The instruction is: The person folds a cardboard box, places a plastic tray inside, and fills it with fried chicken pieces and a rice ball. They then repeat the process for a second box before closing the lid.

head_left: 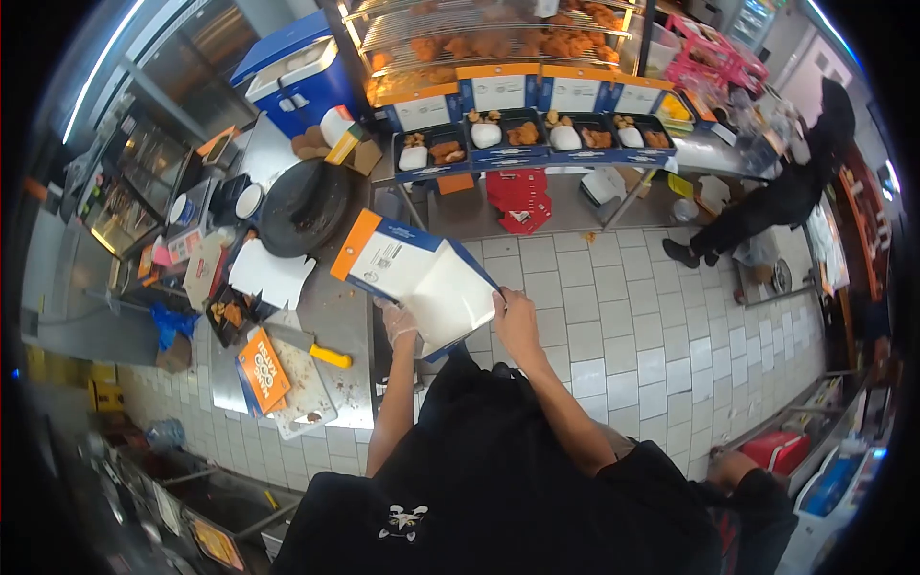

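Both of my hands hold a takeaway box, tilted in front of my body, its lid unfolded with blue, white and orange printing. A white paper sheet lies in it. My left hand, in a clear plastic glove, grips the near left edge. At the right edge, the fingers of my right hand close around the cardboard. Left of the box, a knife with a yellow handle rests on a white cutting board. An orange printed carton lies on that board too.
Several filled meal boxes stand on the counter below a heated cabinet of fried chicken. A round dark block sits on the left steel table. A person in black stands at the right; another person's arm shows lower right.
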A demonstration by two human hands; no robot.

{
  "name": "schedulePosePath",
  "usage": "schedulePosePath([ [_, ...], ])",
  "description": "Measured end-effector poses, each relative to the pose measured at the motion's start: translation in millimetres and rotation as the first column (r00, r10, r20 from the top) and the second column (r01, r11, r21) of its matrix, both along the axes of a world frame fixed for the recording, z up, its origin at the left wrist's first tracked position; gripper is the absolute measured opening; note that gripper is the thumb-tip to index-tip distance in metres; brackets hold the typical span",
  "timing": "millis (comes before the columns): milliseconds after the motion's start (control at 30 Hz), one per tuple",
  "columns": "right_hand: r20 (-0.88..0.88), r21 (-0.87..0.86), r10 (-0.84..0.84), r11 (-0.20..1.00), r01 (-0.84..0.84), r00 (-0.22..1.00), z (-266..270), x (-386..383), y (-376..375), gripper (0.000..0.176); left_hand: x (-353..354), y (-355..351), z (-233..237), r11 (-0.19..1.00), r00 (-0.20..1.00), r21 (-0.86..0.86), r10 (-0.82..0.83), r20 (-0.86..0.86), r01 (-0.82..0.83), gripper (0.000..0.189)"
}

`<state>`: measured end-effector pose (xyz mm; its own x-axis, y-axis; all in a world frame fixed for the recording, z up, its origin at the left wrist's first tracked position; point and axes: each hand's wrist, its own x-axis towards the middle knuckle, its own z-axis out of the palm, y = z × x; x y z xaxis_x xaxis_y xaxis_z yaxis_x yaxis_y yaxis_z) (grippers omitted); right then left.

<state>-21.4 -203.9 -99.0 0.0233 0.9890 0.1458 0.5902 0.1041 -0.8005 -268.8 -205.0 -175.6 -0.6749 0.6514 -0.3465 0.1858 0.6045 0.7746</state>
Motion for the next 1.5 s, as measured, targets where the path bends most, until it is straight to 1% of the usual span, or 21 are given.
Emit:
schedulePosePath([
  [33,0.015,-0.061,0.039,0.997,-0.038,0.999,0.5,-3.3,4.1,0.026,-12.7,-1.3,-15.5,0.998,0.999,0.062,-0.025,0.023,0.024,0.059],
  [133,0.177,-0.227,0.126,0.97,-0.084,0.976,12.8,-3.3,15.7,0.028,-14.2,-13.2,35.2,0.973,0.914,-0.023,-0.222,-0.339,0.228,0.046],
  [267,0.181,-0.194,0.184,0.97,-0.149,0.966,4.6,-29.8,27.4,0.03,-35.5,4.0,5.6,0.977,0.842,-0.147,-0.206,-0.498,0.152,0.057],
  [300,0.184,-0.164,0.208,0.97,-0.179,0.961,5.0,-39.7,30.7,0.031,-41.2,9.8,19.4,0.969,0.882,-0.205,-0.217,-0.419,0.142,0.06],
  [367,0.19,-0.103,0.262,0.964,-0.246,0.946,5.3,-60.1,34.6,0.034,-76.3,16.0,-7.7,0.98,0.851,-0.145,-0.193,-0.488,0.139,0.057],
  [467,0.306,-0.252,0.413,0.904,-0.346,0.858,-14.1,-83.9,58.2,0.04,-118.7,26.0,-9.9,0.99,0.872,-0.13,-0.117,-0.475,0.061,0.045],
  [567,0.009,-0.531,0.505,0.734,-0.423,0.863,-2.1,-103.4,95.0,0.044,-137.2,14.6,18.2,0.994,0.952,0.02,0.11,-0.285,-0.109,0.031],
  [600,0.016,-0.555,0.538,0.706,-0.44,0.843,3.4,-113.4,104.6,0.044,-145.3,12.9,22.8,0.977,0.959,0.102,0.206,-0.195,-0.189,0.028],
  [700,0.033,-0.568,0.671,0.623,-0.538,0.741,11.7,-152.0,131.9,0.044,-181.5,-17.6,5.6,0.897,0.833,0.392,0.052,-0.551,0.203,0.036],
  [800,0.016,-0.524,0.814,0.501,-0.688,0.58,6.9,-191.0,151.0,0.045,-200.3,-52.7,46.9,0.881,0.963,0.466,0.049,-0.267,0.085,0.053],
  [867,-0.062,-0.536,0.86,0.399,-0.744,0.506,10.7,-230.3,154.3,0.049,-211.9,-89.6,62.9,0.898,0.93,0.44,0.177,-0.321,-0.019,0.054],
  [933,-0.512,-0.579,0.606,0.279,-0.766,0.608,-5.8,-277.5,154.9,0.061,-227.5,-145.6,48.2,0.904,0.858,0.398,0.326,-0.398,-0.158,0.05],
  [967,-0.652,-0.623,0.412,0.188,-0.759,0.637,-11.9,-306.3,157.0,0.064,-221.9,-167.2,62.1,0.741,0.863,0.517,0.505,-0.008,-0.429,0.047],
  [1033,-0.754,-0.656,0.035,0.01,-0.755,0.656,-57.7,-368.9,153.9,0.068,-208.8,-217.6,65.1,0.732,0.738,0.475,0.638,-0.222,-0.489,0.04],
  [1067,-0.712,-0.702,-0.013,0.006,-0.712,0.702,-76.3,-403.1,147.6,0.065,-207.2,-249.0,46.2,0.674,0.691,0.525,0.693,-0.205,-0.52,0.04],
  [1100,-0.667,-0.744,-0.063,0.002,-0.668,0.743,-94.3,-434.1,139.4,0.063,-186.9,-238.3,94.7,0.548,0.631,0.567,0.773,-0.062,-0.615,0.039],
  [1167,-0.684,-0.729,-0.066,0.042,-0.683,0.727,-140.8,-483.4,123.0,0.054,-172.1,-261.2,99.4,0.499,0.553,0.555,0.829,-0.082,-0.666,0.038],
  [1267,-0.789,-0.613,0.031,0.022,-0.79,0.613,-146.1,-508.3,109.1,0.038,-140.9,-268.3,110.1,0.433,0.376,0.44,0.902,-0.214,-0.787,0.037],
  [1300,-0.827,-0.559,0.068,0.001,-0.829,0.557,-133.2,-506.0,100.6,0.033,-132.6,-269.5,112.3,0.408,0.317,0.379,0.906,-0.281,-0.83,0.036],
  [1400,-0.785,-0.529,0.306,0.121,-0.84,0.539,-27.9,-472.8,96.5,0.021,-112.2,-265.9,87.6,0.119,0.266,0.591,0.949,0.168,-0.798,0.037],
  [1500,-0.673,-0.308,0.61,0.283,-0.908,0.418,7.2,-457.0,145.1,0.02,-89.1,-264.4,66.2,0.119,0.193,0.525,0.977,0.089,-0.843,0.038],
])
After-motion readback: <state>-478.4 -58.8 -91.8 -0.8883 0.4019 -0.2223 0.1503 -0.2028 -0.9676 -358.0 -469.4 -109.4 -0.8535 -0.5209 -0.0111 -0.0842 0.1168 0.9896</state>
